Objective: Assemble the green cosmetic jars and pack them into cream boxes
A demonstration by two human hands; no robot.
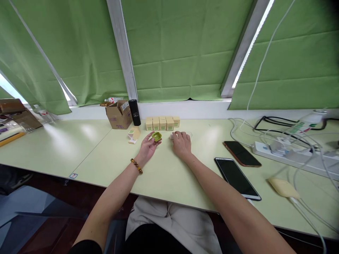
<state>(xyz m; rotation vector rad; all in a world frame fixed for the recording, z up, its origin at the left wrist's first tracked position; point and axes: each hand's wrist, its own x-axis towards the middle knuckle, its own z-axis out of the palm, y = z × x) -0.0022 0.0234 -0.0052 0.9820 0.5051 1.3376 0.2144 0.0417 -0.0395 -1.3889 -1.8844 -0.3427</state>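
A small green square case, its hollow side facing up, is held in my left hand between thumb and fingers. To the right, my right hand rests low over the table with curled fingers. They close on a small whitish thing that is mostly hidden, so its kind does not show. Just past those fingers lies a clear, see-through piece. An opened small cardboard box with its flaps out lies left of my left hand. Behind both hands stands a row of several small beige boxes with green labels.
A brown carton and a black bottle stand at the back left. On the right lie two phones, a yellow charger, a power strip and tangled cables. A white bottle stands behind them.
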